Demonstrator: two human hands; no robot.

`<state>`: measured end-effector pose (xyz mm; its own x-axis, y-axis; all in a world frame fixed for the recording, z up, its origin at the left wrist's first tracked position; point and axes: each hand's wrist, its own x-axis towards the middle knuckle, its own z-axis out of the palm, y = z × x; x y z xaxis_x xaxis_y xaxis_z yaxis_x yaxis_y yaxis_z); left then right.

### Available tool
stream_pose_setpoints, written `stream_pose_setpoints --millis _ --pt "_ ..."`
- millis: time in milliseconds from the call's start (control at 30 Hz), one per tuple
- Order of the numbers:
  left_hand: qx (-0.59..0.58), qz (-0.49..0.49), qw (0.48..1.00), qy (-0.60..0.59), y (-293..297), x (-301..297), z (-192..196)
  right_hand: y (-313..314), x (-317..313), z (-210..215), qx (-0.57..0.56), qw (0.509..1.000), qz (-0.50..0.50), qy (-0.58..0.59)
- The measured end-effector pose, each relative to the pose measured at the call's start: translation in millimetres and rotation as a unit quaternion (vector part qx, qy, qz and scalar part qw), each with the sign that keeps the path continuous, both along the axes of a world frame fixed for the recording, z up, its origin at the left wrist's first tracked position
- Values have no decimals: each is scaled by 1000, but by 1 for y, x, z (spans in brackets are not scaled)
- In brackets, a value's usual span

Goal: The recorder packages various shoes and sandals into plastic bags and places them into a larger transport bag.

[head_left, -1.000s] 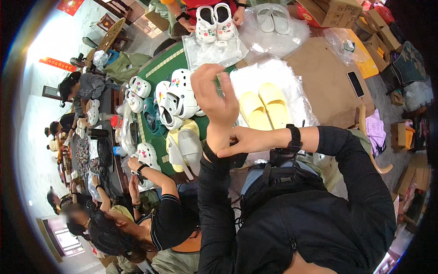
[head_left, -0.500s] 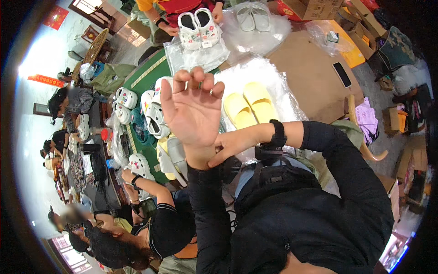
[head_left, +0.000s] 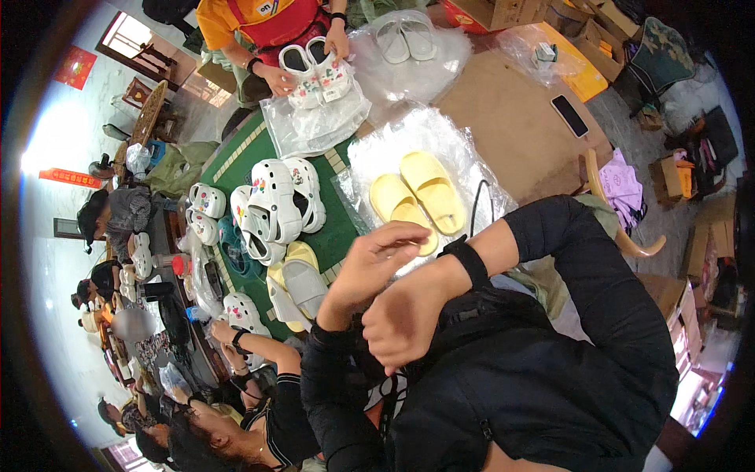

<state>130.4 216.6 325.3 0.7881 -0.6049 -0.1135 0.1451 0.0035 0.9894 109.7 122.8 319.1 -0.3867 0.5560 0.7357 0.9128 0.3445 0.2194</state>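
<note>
My left hand (head_left: 376, 263) is held over the table's near edge, fingers stretched out and slightly bent, with nothing seen in them. Just below it, my right hand (head_left: 403, 318) is curled closed beside the left wrist; its fingertips are turned away, so anything inside is hidden. A black strap (head_left: 470, 263) circles my right wrist, and a thin dark loop (head_left: 491, 197) stands up near it. Beyond my hands, a pair of yellow slides (head_left: 432, 193) lies on a clear plastic bag (head_left: 464, 149); the left hand partly overlaps the nearer slide in view.
White clogs with charms (head_left: 275, 200) and grey-and-yellow slides (head_left: 303, 287) stand on the green tabletop (head_left: 334, 244). Across the table, a person holds patterned white clogs (head_left: 318, 79). A phone (head_left: 569, 116) lies on brown cardboard (head_left: 503, 110). Another person's arm (head_left: 263, 346) reaches in at left.
My left hand has come down from its raised, palm-showing pose and turned sideways. My right hand has let go of the left wrist and curled closed. The view has shifted slightly.
</note>
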Motion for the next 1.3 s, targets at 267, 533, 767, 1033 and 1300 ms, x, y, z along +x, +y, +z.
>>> stream_pose_setpoints --millis 267,533,767,1033,1300 --pt "108 -103 983 -102 -29 0 23 10 -23 -5 41 989 132 -60" --pt "64 23 997 42 -29 -3 -16 -8 -12 9 19 984 176 -16" --pt "30 66 997 -22 -29 -11 -32 -12 -2 17 -21 993 110 -44" --pt "51 103 992 58 -11 -16 1 8 -9 11 15 987 144 -68" --pt "59 46 993 -91 -18 -14 2 3 -9 7 24 988 138 -67"
